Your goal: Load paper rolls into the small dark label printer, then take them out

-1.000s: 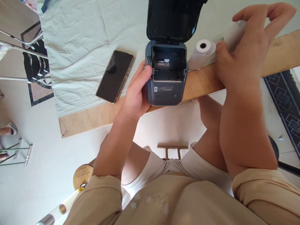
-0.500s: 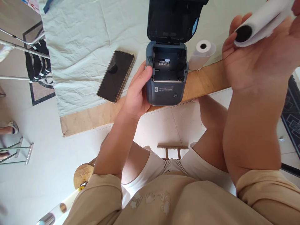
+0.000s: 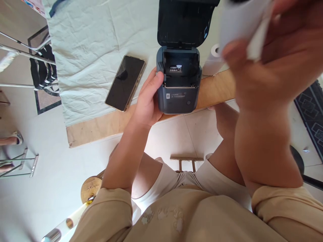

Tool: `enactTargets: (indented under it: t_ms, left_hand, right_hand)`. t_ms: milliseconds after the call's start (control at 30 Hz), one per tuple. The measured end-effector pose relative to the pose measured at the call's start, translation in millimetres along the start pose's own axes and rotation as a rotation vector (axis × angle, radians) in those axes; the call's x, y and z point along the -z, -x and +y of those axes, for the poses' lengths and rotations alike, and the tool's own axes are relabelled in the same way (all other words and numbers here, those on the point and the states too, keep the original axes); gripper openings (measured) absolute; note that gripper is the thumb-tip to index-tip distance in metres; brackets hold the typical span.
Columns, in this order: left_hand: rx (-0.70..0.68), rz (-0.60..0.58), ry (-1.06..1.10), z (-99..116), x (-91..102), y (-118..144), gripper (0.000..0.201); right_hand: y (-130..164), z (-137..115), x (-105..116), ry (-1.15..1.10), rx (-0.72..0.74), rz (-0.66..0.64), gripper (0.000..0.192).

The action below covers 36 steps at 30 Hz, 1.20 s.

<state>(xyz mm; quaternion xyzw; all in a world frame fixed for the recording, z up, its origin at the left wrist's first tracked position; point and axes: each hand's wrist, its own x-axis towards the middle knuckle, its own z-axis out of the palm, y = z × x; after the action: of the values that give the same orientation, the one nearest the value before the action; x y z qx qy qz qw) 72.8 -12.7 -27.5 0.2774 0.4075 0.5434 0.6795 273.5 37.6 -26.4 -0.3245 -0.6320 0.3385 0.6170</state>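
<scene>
Right hand [image 3: 272, 64] gripping paper roll [image 3: 239, 20], left hand [image 3: 147, 101] steadying printer [image 3: 178, 84]

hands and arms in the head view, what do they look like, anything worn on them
Both hands are bare: no gloves, rings, watch or bands show on the left hand or the right hand, which is blurred. The forearms are uncovered. Short beige sleeves end near the elbows, part of a loose beige top with a faint pale pattern on the front. The fingers carry no markings.
</scene>
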Motion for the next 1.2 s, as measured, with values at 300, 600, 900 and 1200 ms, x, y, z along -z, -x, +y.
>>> enactTargets:
  t_ms: [300,600,900,1200]
  left_hand:
    - [-0.072,-0.058,0.075,-7,4.2,2,0.019]
    - [-0.058,-0.103,0.098,-7,5.3,4,0.021]
    - [-0.066,-0.1,0.101,-5,3.6,4,0.02]
    - [-0.033,-0.067,0.066,-6,4.5,2,0.019]
  right_hand:
    - [18,-14,-30,0.801,0.193,-0.164,0.035]
    - [12,-29,-24,0.787,0.165,-0.218,0.022]
    - [14,-18,-23,0.757,0.288,-0.231,0.026]
    - [12,-27,-22,0.749,0.314,-0.174,0.017]
